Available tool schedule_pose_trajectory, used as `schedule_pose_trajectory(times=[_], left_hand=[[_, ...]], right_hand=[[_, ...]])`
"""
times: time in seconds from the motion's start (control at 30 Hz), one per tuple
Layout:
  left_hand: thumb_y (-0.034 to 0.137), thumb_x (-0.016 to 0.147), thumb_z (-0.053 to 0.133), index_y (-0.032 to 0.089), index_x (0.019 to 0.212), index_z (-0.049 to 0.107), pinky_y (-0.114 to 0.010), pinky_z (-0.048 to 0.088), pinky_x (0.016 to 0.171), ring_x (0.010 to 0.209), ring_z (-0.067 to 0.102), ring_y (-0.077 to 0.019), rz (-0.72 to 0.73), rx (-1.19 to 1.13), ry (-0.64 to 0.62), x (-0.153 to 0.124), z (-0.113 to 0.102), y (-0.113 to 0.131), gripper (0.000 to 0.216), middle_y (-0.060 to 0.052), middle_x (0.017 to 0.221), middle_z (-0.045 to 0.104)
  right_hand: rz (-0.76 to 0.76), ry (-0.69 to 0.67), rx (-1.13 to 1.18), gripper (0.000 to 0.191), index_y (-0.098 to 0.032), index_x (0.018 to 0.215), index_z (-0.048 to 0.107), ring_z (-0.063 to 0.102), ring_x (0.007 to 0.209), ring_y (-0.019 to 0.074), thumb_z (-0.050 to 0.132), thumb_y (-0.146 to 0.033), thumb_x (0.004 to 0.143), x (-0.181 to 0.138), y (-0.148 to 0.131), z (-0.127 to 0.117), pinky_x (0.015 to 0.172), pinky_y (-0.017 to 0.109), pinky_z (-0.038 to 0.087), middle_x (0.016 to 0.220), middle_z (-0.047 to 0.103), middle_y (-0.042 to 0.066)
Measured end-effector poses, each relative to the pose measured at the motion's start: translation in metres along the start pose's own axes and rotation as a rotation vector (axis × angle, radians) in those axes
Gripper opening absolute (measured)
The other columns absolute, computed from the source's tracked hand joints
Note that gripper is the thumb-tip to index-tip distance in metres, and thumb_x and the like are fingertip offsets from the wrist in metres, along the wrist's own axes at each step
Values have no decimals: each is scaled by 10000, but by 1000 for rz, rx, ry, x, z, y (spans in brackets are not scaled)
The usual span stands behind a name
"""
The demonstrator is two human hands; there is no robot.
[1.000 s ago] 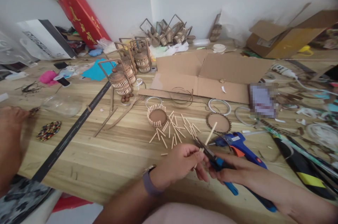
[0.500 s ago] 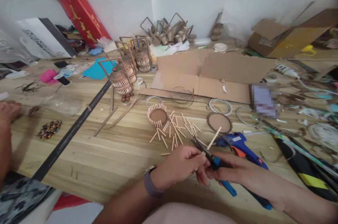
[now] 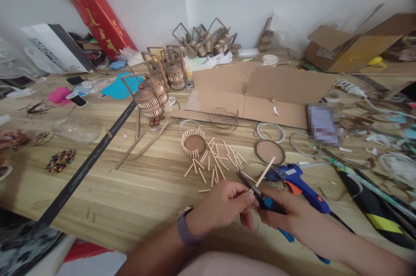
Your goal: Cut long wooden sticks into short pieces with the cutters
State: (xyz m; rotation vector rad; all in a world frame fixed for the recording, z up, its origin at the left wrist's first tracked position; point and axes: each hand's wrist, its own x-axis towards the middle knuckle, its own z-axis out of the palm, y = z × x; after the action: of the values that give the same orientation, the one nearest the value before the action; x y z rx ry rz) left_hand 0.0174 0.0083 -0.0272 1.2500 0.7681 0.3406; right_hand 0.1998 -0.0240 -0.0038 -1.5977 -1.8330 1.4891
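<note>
Between its fingertips my left hand (image 3: pixel 232 200) pinches a thin wooden stick (image 3: pixel 265 170), which slants up to the right. My right hand (image 3: pixel 282 211) is wrapped round the blue handles of a pair of scissors (image 3: pixel 267 201). The dark blades cross the stick close to my left fingers; whether they bite into it I cannot tell. Beyond my hands lie several short cut sticks (image 3: pixel 216 161), loosely scattered. A round base with sticks standing round its rim (image 3: pixel 194 143) sits behind them. Another round base (image 3: pixel 269 151), with a dark scalloped edge, lies to the right.
A blue glue gun (image 3: pixel 302 185) lies just right of my hands. Flattened cardboard (image 3: pixel 276 85) spans the back, with small handled baskets (image 3: pixel 147 100) left of it. A co-worker's hand (image 3: pixel 13 139) is at the far left, near a pile of coloured beads (image 3: pixel 60 161).
The scissor handles have drawn closer together in my right hand. My left hand keeps its pinch on the stick. At the far left, the co-worker's hand and arm have shifted.
</note>
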Motion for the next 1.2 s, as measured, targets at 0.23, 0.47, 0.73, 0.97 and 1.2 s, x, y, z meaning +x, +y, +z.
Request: schedule_pose_trajectory(times=[0.23, 0.47, 0.73, 0.97, 1.2], left_hand=[[358, 890, 450, 154, 821, 558, -210, 414, 564, 539, 546, -114, -29, 80, 61, 0, 1, 0, 241, 18, 569, 565], [357, 942, 378, 154, 868, 549, -196, 417, 550, 525, 545, -107, 35, 161, 74, -2, 3, 1, 276, 25, 561, 561], [367, 958, 359, 150, 859, 564, -181, 376, 517, 479, 482, -90, 43, 189, 60, -3, 1, 0, 315, 40, 526, 521], [372, 957, 357, 146, 849, 572, -187, 346, 497, 468, 431, -88, 24, 167, 60, -2, 0, 0, 330, 52, 512, 478], [360, 942, 373, 148, 828, 561, -201, 324, 498, 474, 406, -93, 15, 136, 66, -3, 0, 5, 304, 57, 514, 446]], right_hand=[[-26, 14, -25, 159, -229, 748, 650, 507, 594, 147, 498, -252, 789, 0, 0, 1, 501, 221, 390, 646, 581, -21], [11, 9, -7, 238, -226, 863, 686, 654, 840, 220, 544, -411, 816, 0, -1, -4, 695, 253, 516, 848, 714, 20], [12, 44, 30, 179, -235, 794, 681, 634, 710, 198, 588, -388, 785, 1, 2, -2, 626, 246, 512, 690, 650, 0], [1, 36, 42, 146, -234, 789, 652, 606, 688, 184, 562, -348, 772, 2, 3, -1, 589, 237, 486, 702, 635, -2], [28, 52, -17, 107, -227, 754, 596, 517, 637, 156, 521, -303, 762, 0, 4, 3, 531, 219, 416, 679, 566, -15]])
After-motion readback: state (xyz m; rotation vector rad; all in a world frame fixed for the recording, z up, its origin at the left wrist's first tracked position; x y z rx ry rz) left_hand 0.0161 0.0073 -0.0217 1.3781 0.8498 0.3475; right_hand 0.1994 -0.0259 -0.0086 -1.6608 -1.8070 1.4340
